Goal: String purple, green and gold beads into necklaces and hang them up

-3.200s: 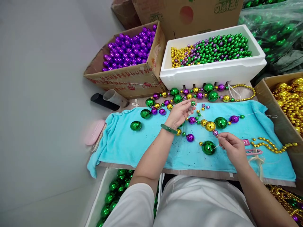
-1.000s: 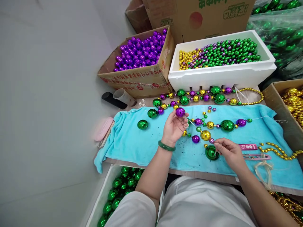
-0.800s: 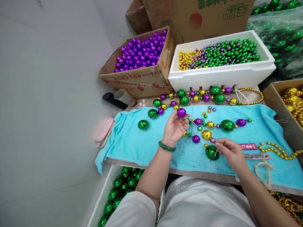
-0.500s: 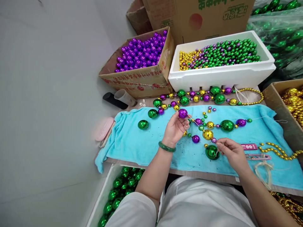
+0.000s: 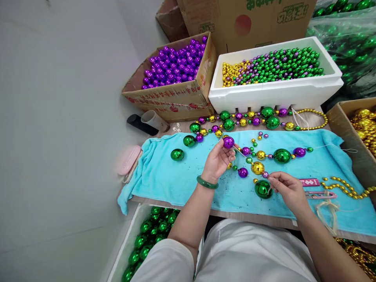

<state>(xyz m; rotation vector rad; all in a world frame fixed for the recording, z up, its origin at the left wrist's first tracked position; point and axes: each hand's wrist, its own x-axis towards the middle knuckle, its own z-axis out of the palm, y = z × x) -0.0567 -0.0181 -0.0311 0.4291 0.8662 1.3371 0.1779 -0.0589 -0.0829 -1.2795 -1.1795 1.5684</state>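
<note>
Between the thumb and fingers of my left hand [image 5: 216, 160], a shiny purple bead [image 5: 228, 142] is held above the towel. From it a thin string or needle runs down right to a small green bead [image 5: 249, 160] and a large gold bead [image 5: 257, 168]. My right hand [image 5: 286, 190] is closed, thumb and forefinger pinching at a small light-purple bead [image 5: 265, 174] in that same row. Just below its fingertips lies a big green bead [image 5: 263, 189]. Another strung row with a large green bead [image 5: 282, 156] stretches across the blue towel [image 5: 182, 180].
Purple beads fill a cardboard box [image 5: 167, 109] at the back; a white foam box [image 5: 273, 96] beside it holds small mixed beads. A finished-looking bead strand [image 5: 272, 122] lies along the towel's far edge. Pink snips [image 5: 320, 195] and a gold chain [image 5: 349, 192] lie right.
The purple bead in my left fingers has shifted slightly to the right, toward the small green bead. My right hand has stayed nearly still.
</note>
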